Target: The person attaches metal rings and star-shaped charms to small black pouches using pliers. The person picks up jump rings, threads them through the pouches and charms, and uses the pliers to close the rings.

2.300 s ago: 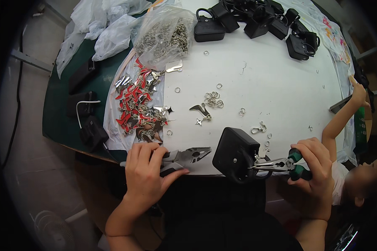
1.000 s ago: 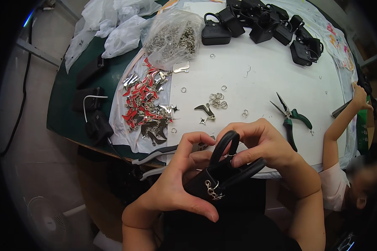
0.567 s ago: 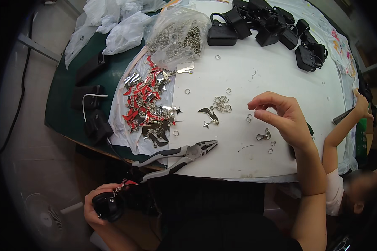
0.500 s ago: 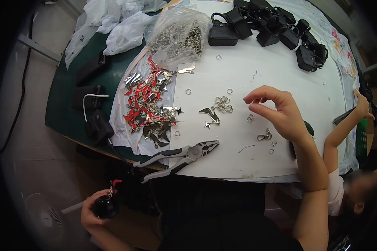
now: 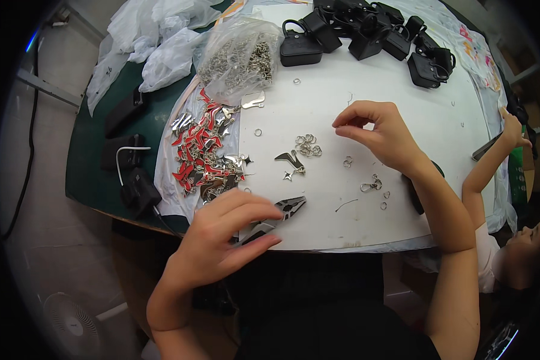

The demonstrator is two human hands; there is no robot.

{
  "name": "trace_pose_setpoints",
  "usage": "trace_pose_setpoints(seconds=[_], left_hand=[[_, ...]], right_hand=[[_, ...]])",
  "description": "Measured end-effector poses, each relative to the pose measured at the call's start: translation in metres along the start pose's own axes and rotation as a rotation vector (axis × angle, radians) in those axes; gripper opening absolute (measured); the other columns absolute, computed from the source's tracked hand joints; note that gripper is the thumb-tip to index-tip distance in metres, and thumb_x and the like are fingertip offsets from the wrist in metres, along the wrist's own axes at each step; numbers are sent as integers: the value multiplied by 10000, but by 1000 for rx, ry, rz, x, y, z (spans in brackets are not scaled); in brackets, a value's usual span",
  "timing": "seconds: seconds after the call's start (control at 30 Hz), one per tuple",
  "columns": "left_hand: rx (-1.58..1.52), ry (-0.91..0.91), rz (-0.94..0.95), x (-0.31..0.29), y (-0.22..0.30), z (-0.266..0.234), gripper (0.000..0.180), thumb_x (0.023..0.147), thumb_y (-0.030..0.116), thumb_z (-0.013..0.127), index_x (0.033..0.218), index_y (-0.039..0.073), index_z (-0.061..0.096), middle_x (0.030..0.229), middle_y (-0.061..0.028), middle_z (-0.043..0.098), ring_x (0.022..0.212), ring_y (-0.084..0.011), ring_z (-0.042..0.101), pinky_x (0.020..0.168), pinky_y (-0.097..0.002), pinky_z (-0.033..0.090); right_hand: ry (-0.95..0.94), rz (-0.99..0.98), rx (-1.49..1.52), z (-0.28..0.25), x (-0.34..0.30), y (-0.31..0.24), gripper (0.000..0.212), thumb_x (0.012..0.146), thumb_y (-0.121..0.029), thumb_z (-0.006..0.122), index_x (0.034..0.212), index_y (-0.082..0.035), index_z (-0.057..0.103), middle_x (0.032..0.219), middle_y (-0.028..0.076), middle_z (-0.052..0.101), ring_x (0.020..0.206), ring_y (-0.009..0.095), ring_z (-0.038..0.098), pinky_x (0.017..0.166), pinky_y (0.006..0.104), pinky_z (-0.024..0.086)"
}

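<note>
My left hand (image 5: 225,231) is open over the pliers (image 5: 289,205), thumb and fingers apart, nothing visible between them. It hides the pliers' grey-and-black handles; only the jaws show clearly. My right hand (image 5: 375,129) hovers above the white board (image 5: 282,231), thumb and forefinger pinched together; anything between the tips is too small to make out. Left of and below those fingertips is a small heap of metal rings (image 5: 308,145). A dark boot-shaped charm with a star (image 5: 291,162) lies beside it. Closer to my right forearm lie a swivel clasp (image 5: 372,184) and loose rings (image 5: 384,200).
Red and silver boot charms (image 5: 204,147) are piled on white plastic at left. Behind them stands a clear bag of chains (image 5: 237,63). Small black bags (image 5: 366,36) crowd the far side. Power banks (image 5: 126,153) lie left. Another person's arm (image 5: 489,168) reaches in at right.
My left hand has let go of a small black item with a red charm below the table edge and risen over the pliers. My right thumb and forefinger have closed; a loose ring near them is gone.
</note>
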State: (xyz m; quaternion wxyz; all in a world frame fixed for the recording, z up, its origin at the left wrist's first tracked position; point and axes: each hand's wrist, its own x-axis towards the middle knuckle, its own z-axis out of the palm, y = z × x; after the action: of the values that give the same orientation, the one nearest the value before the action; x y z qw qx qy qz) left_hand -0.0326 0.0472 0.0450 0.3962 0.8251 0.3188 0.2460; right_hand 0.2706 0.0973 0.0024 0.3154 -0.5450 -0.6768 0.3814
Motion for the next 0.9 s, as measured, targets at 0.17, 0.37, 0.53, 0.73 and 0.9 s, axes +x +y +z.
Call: trace_pose_setpoints(seconds=[0.17, 0.37, 0.53, 0.73, 0.9], left_hand=[[147, -159, 254, 85, -16, 76, 256, 773, 152, 788, 978, 55, 669, 938, -74, 636, 896, -257, 601, 777, -377, 501], [414, -147, 270, 117, -19, 134, 223, 768, 211, 779, 894, 67, 665, 886, -58, 592, 872, -245, 540, 783, -371, 483], [618, -220, 501, 118, -19, 128, 126, 756, 106, 696, 801, 19, 617, 804, -83, 571, 793, -229, 541, 701, -341, 491], [622, -238, 511, 117, -22, 121, 68, 713, 35, 627, 754, 13, 577, 758, -83, 555, 720, -220, 562, 628, -335, 512], [578, -129, 348, 122, -19, 125, 104, 707, 44, 676, 774, 15, 602, 767, -99, 567, 711, -243, 586, 650, -347, 520]], right_hand=[[106, 120, 328, -23, -38, 1, 126, 857, -63, 723, 959, 11, 734, 880, 51, 708, 782, 76, 628, 706, 224, 521], [216, 155, 506, -34, -62, 13, 156, 846, -48, 729, 983, 26, 736, 899, 73, 721, 775, 85, 643, 669, 227, 523], [204, 114, 554, -31, -65, 25, 135, 887, -69, 702, 975, 29, 732, 872, 73, 716, 766, 93, 646, 658, 229, 529], [201, 186, 716, -29, -69, 19, 131, 913, -51, 672, 986, 48, 719, 856, 95, 707, 705, 119, 655, 668, 239, 557], [253, 147, 680, -28, -67, 18, 116, 894, -24, 681, 978, 49, 714, 858, 97, 702, 720, 123, 661, 670, 247, 564]])
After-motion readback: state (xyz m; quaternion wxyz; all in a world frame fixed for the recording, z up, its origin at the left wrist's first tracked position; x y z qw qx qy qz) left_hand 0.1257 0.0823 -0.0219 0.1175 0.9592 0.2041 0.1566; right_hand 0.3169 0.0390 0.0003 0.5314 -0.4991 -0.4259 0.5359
